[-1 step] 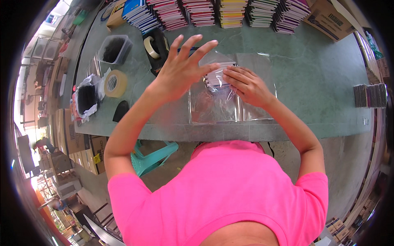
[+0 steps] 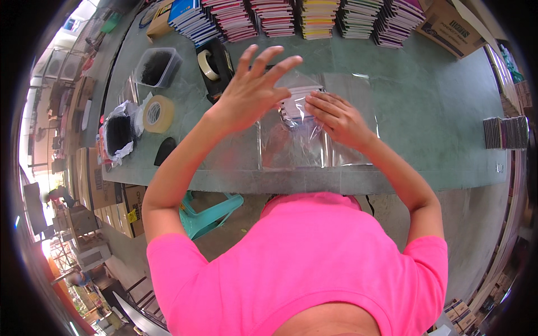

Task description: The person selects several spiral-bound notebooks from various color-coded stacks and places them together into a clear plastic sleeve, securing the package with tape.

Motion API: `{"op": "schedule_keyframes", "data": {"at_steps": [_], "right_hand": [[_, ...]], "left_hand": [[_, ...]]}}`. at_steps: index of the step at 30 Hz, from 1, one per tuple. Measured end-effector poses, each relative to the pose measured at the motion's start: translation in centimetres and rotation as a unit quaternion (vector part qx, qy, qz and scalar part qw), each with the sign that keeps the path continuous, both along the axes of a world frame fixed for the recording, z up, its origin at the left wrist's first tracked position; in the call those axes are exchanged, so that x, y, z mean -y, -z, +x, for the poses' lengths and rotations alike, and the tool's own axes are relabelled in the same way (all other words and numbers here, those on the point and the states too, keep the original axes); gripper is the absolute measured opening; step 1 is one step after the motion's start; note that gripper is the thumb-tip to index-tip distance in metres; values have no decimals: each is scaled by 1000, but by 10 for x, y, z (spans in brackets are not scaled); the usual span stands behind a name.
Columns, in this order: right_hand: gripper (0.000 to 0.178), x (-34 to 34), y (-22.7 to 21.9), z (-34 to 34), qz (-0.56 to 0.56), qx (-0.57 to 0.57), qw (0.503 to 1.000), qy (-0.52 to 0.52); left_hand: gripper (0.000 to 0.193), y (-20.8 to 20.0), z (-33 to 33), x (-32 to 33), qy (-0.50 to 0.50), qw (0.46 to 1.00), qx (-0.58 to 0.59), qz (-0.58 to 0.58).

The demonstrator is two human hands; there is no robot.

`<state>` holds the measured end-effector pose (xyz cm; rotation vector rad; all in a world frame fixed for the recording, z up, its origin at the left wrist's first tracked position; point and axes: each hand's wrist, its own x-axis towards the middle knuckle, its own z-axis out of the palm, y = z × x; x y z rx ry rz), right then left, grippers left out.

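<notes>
Right now my right hand (image 2: 336, 116) lies flat on the clear plastic bag (image 2: 291, 143), fingers close together and pressing down on the small striped packet (image 2: 297, 101) tucked inside it. That packet sits under my right fingertips, at the far end of the bag from me, and its stripes run left to right across the bench. The bag itself stretches from the packet back toward my body, so its long axis points at me.

My left hand (image 2: 252, 92) hovers above the bag's far left corner, fingers fanned wide apart and holding nothing; it looks lifted off the plastic, though I cannot tell whether the heel of the palm brushes it. The right hand is plainly the nearer one to the packet, being on it, while the left is just beside it, on its left.

Left of the bag stands a black tape dispenser (image 2: 216, 67), and farther left a roll of tan tape (image 2: 158, 113) and a clear tub of dark bits (image 2: 157, 67). Beyond the bag, stacks of coloured booklets (image 2: 314, 17) line the far edge of the green bench (image 2: 437, 112).
</notes>
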<state>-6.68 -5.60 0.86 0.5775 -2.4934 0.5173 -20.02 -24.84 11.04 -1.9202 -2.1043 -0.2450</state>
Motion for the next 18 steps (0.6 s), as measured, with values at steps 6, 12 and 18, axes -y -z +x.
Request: {"op": "schedule_keyframes", "data": {"at_steps": [6,12,18], "right_hand": [[39,9,7,7,-29,7,999,25],[47,10,0,8,-33,34,999,19],[42,10,-7,10,3,-12,999,48]], "left_hand": [[8,15,-6,-40,74,992,28,-98],[10,12,-3,-57,34,983,-18,-179],[21,-12,-26,-35,10,991,101,-85]]}}
